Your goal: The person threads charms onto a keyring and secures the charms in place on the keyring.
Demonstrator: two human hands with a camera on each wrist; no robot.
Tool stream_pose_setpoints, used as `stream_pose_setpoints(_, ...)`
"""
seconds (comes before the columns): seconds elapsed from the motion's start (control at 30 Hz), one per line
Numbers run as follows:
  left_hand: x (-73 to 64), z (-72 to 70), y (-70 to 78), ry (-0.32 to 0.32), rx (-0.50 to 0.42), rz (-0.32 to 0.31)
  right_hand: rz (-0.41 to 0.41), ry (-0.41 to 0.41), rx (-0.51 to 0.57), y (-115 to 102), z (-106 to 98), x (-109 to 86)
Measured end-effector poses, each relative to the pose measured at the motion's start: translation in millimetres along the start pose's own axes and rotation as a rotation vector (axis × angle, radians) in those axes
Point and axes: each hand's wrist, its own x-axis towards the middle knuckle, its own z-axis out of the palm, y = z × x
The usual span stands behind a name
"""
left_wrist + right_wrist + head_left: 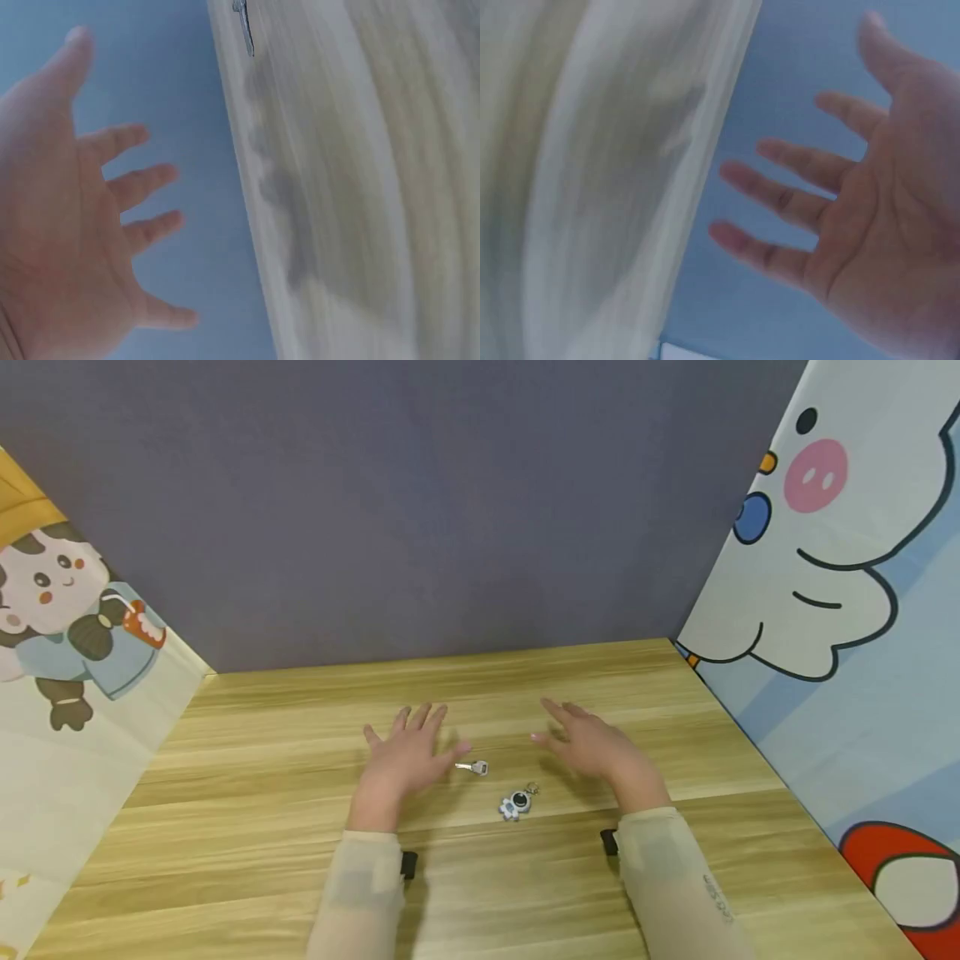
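A small key (474,767) with a silver blade and a pale head lies on the wooden table, close to the left thumb. Just right of it and nearer to me is a white astronaut keychain (516,804) with a dark visor and a metal ring. My left hand (405,760) hovers above the table with fingers spread, holding nothing. On the other side my right hand (592,745) is also raised, fingers extended and nothing in it. In the left wrist view part of the key (244,26) shows at the top edge.
The wood-grain table (247,810) ends at a grey-blue back wall (420,510). Cartoon-printed panels stand at the left (82,635) and right (847,610). A dark wrist strap piece sits below each hand.
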Motion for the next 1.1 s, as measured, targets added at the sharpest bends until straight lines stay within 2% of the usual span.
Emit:
stream_pose_setpoints(0.17,2.8,-1.4,0.8,-0.059,-0.037,0.072,-0.142,-0.078,0.031,-3.4,-4.2,7.4)
stream_pose_setpoints(0.33,16.2,7.1,-3.0,-0.129,-0.117,0.191,-0.301,-0.224,0.111,0.6,0.0,19.7)
stream_pose_setpoints(0.43,26.2,14.0,-7.4,-0.161,-0.203,0.275,-0.341,-0.308,0.17,10.2,5.0,26.4)
stream_pose_setpoints(0.53,32.4,20.3,-13.6,-0.199,-0.286,0.327,-0.352,-0.366,0.22,18.9,10.4,31.1)
stream_pose_setpoints(0.63,35.7,24.5,-21.0,-0.25,-0.388,0.339,-0.347,-0.394,0.259,22.9,16.2,34.2)
stream_pose_setpoints(0.77,39.8,27.1,-28.6,-0.338,-0.539,0.319,-0.36,-0.395,0.281,24.3,21.6,36.2)
stream_pose_setpoints(0.93,46.0,26.5,-30.5,-0.39,-0.577,0.285,-0.38,-0.382,0.282,24.9,24.9,37.3)
stream_pose_setpoints(1.1,48.8,26.8,-27.5,-0.398,-0.581,0.281,-0.372,-0.353,0.26,25.4,28.3,35.7)
